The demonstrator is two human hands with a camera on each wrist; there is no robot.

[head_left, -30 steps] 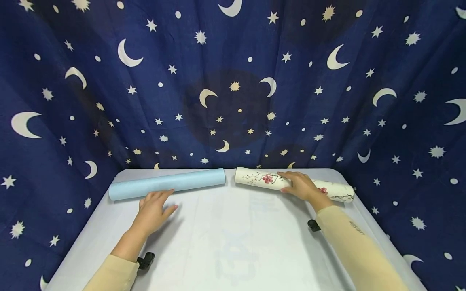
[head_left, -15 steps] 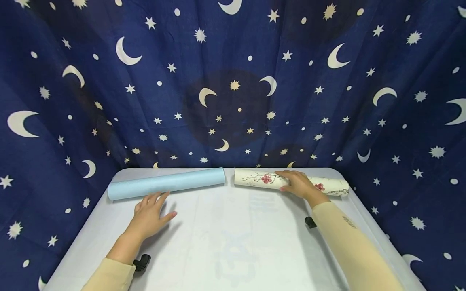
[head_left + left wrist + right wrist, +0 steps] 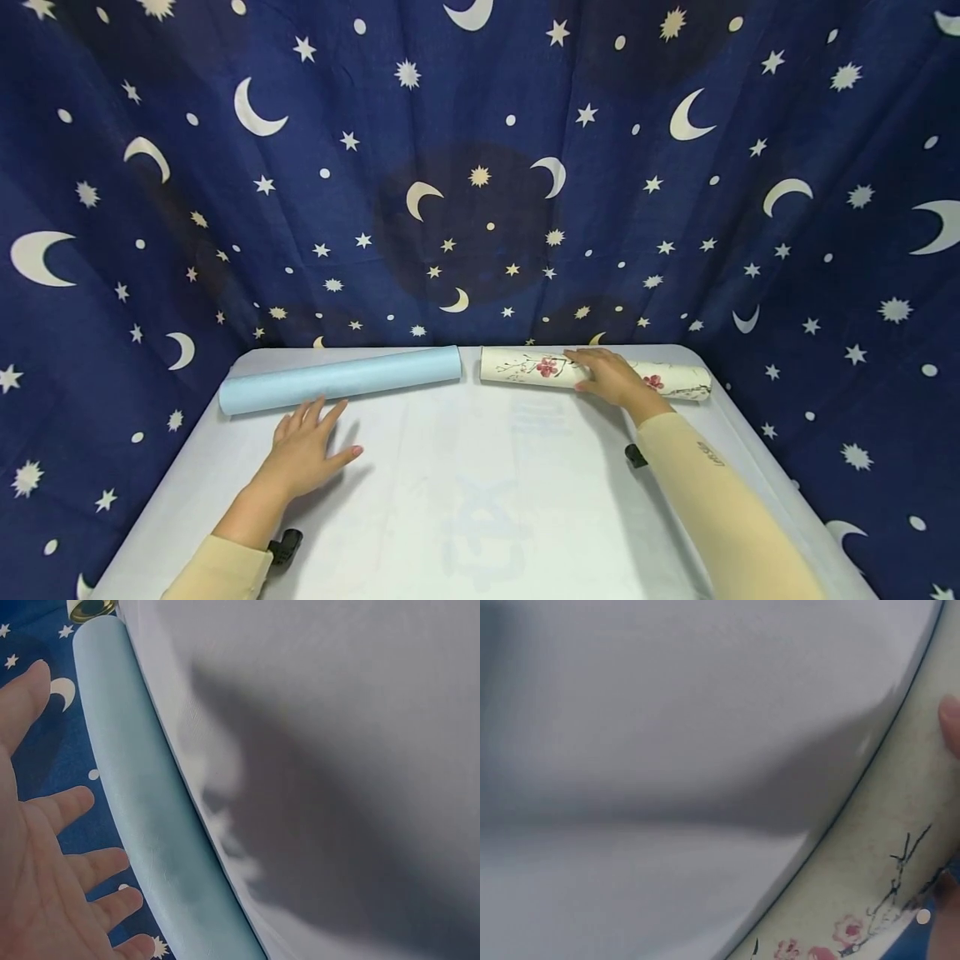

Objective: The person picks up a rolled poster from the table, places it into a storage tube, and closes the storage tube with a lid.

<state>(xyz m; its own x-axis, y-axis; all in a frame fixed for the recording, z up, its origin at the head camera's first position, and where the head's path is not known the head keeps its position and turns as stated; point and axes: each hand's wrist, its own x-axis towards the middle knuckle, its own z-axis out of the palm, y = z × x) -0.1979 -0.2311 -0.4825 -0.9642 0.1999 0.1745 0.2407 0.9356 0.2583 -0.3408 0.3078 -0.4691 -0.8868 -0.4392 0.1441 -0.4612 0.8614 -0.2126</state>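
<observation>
A light blue roll (image 3: pixel 341 381) lies slightly slanted along the back left of the white table (image 3: pixel 450 500). My left hand (image 3: pixel 300 454) hovers in front of it, fingers spread and holding nothing; in the left wrist view the same blue roll (image 3: pixel 142 772) shows beside the fingers. At the back right lies a cream roll with red blossoms and dark branches (image 3: pixel 525 368). Across its middle, my right hand (image 3: pixel 615 379) grips it, thumb on the near side and fingers over the far side. The right wrist view shows the cream roll (image 3: pixel 877 817) close up, with the hand mostly cut off.
A dark blue curtain (image 3: pixel 480 108) with moons and stars hangs behind the table and along both sides. A small gap separates the two rolls' inner ends. Black wrist mounts (image 3: pixel 285 547) show under both forearms.
The cream roll's right end has swung back and left, so the roll lies straighter along the back edge. My left hand has drawn back a little from the blue roll.
</observation>
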